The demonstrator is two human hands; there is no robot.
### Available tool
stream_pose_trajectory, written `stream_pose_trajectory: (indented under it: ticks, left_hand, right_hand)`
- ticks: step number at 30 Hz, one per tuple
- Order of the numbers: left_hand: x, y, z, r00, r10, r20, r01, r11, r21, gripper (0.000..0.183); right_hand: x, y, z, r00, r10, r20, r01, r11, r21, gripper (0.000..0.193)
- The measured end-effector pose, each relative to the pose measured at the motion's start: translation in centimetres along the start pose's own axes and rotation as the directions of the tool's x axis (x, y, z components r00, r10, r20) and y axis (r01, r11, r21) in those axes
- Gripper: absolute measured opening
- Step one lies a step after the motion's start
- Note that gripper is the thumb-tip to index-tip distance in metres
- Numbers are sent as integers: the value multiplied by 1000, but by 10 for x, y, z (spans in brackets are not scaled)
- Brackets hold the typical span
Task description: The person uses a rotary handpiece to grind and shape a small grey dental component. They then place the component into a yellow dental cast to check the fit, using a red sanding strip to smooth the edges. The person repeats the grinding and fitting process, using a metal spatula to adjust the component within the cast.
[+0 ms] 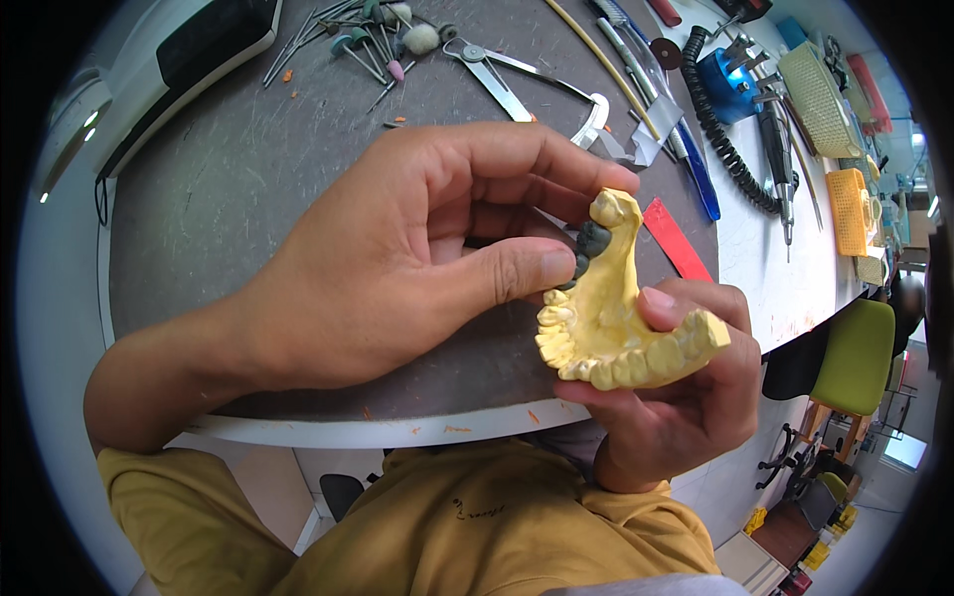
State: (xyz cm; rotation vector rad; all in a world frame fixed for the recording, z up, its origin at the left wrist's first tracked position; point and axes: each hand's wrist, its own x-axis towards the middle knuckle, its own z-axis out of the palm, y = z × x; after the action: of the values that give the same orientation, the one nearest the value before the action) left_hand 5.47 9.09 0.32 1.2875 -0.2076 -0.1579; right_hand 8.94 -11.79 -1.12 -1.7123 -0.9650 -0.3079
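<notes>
A yellow plaster dental model (606, 288), an arch of teeth, is held up over the front edge of the bench. My right hand (696, 387) grips its right side from below, with the thumb inside the arch. Dark grey tooth shapes (593, 239) sit in a row on the model's far left side. My left hand (388, 258) pinches there, its thumb against the grey teeth and its index fingertip at the model's far end. The middle fingers of the left hand are curled behind.
On the dark bench mat (248, 228) lie rotary burs and polishing points (383, 40), a metal caliper (487, 79), a blue pen (696, 169) and a red strip (678, 240). A handpiece (778, 149) with a coiled cord rests by a blue holder (730, 84). A white machine (189, 79) stands left.
</notes>
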Motion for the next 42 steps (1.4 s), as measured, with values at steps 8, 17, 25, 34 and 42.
stream_pose_trajectory:
  ticks: [8,17,25,34,42]
  left_hand:
    - [1,2,1,1000,-13,-4,13,1000,0,45]
    - [1,8,4,998,-42,-49,44,999,32,49]
    - [-8,15,22,977,-185,-102,175,979,-101,75]
    - [-25,16,13,957,-279,-77,257,941,-219,79]
    - [-25,19,15,976,-218,-26,202,939,-277,81]
  right_hand:
    - [2,-3,-3,998,-32,59,38,995,-94,64]
    - [2,-5,-2,993,118,-28,-115,989,95,55]
    - [9,-2,-5,986,166,-7,-162,974,159,41]
    - [59,-10,-54,959,-69,275,112,983,-143,35]
    - [100,-9,-26,757,-226,613,394,907,-151,27]
